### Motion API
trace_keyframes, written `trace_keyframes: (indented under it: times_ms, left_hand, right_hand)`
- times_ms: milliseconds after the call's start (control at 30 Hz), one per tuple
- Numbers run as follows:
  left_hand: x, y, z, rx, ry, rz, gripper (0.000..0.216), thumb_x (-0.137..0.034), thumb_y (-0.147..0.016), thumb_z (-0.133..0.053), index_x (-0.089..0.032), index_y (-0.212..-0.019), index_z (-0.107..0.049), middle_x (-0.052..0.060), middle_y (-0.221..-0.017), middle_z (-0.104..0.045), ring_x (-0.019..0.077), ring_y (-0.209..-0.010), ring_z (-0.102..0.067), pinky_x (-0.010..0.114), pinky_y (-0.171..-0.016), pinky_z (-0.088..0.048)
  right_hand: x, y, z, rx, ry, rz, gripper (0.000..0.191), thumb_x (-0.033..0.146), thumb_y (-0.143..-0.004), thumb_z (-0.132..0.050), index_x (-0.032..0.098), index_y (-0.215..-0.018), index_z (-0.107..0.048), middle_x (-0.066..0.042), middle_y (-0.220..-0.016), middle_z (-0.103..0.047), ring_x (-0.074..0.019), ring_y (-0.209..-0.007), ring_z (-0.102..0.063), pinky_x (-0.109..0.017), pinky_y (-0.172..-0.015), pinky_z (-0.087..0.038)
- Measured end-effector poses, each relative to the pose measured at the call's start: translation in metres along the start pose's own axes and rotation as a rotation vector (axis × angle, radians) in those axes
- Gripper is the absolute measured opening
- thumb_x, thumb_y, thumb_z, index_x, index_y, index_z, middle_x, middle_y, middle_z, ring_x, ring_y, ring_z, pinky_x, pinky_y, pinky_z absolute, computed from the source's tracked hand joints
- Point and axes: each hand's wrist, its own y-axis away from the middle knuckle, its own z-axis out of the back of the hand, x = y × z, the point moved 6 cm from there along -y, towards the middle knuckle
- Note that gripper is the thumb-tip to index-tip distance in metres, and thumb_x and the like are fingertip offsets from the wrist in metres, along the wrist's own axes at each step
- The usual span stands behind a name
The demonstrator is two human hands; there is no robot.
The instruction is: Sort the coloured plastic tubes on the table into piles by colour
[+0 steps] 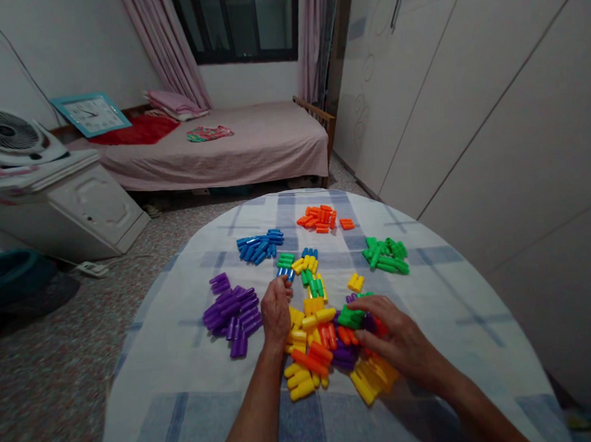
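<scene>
Just left of a mixed pile of yellow, orange and purple plastic pieces (300, 383), my left hand (277, 310) is curled closed. Its fingertips are beside a blue plastic piece (285, 273); whatever they hold is hidden. My right hand (400, 338) reaches over the pile's right side, with thumb and fingers around a green plastic piece (351, 317). Beyond the pile lie small green and yellow pieces (305, 265) and a lone yellow piece (356, 282).
Sorted heaps stand around: purple pieces (233, 311), blue pieces (260, 246), orange pieces (319, 217) and green pieces (385, 254). They rest on a round table with a checked cloth (187, 421). Behind are a bed (270, 139) and, at right, a wardrobe (468, 104).
</scene>
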Motion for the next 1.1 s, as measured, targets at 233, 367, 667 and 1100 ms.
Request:
trace_keyframes:
  times_ms: [233, 367, 667, 1100]
  left_hand:
    - [0.0, 0.0, -0.001, 0.002, 0.009, 0.016, 0.054, -0.058, -0.09, -0.032, -0.015, -0.098, -0.064, 0.005, -0.079, -0.063, 0.0153, -0.069, -0.059, 0.028, -0.064, -0.049]
    - [0.0, 0.0, -0.001, 0.0, 0.016, 0.004, 0.054, -0.059, -0.089, -0.033, -0.016, -0.096, -0.064, 0.005, -0.079, -0.063, 0.0152, -0.069, -0.059, 0.027, -0.063, -0.048]
    - [0.003, -0.001, -0.001, 0.01, -0.004, 0.017, 0.053, -0.057, -0.09, -0.032, -0.016, -0.099, -0.064, 0.005, -0.081, -0.064, 0.014, -0.069, -0.059, 0.026, -0.064, -0.048]
    - [-0.003, 0.001, -0.001, 0.009, -0.017, -0.007, 0.053, -0.057, -0.09, -0.032, -0.015, -0.097, -0.064, 0.005, -0.079, -0.065, 0.0139, -0.067, -0.059, 0.027, -0.064, -0.049]
  right_hand:
    - [0.015, -0.015, -0.021, 0.047, 0.245, 0.068, 0.047, 0.022, -0.078, -0.058, 0.023, -0.125, -0.054, -0.01, -0.13, -0.055, -0.0252, -0.122, -0.047, -0.044, -0.1, -0.038]
    - [-0.009, 0.002, -0.008, 0.004, 0.289, -0.027, 0.054, 0.031, -0.077, -0.06, 0.026, -0.13, -0.05, -0.01, -0.132, -0.054, -0.0268, -0.122, -0.049, -0.046, -0.099, -0.039]
    - [-0.049, 0.043, -0.016, -0.126, 0.357, -0.163, 0.062, 0.035, -0.07, -0.065, 0.024, -0.13, -0.051, -0.014, -0.132, -0.051, -0.0327, -0.119, -0.048, -0.051, -0.096, -0.043]
    - [-0.033, 0.036, -0.026, -0.21, 0.102, -0.08, 0.035, 0.02, -0.082, -0.051, 0.022, -0.116, -0.057, -0.01, -0.114, -0.06, -0.0249, -0.111, -0.052, -0.045, -0.097, -0.045]
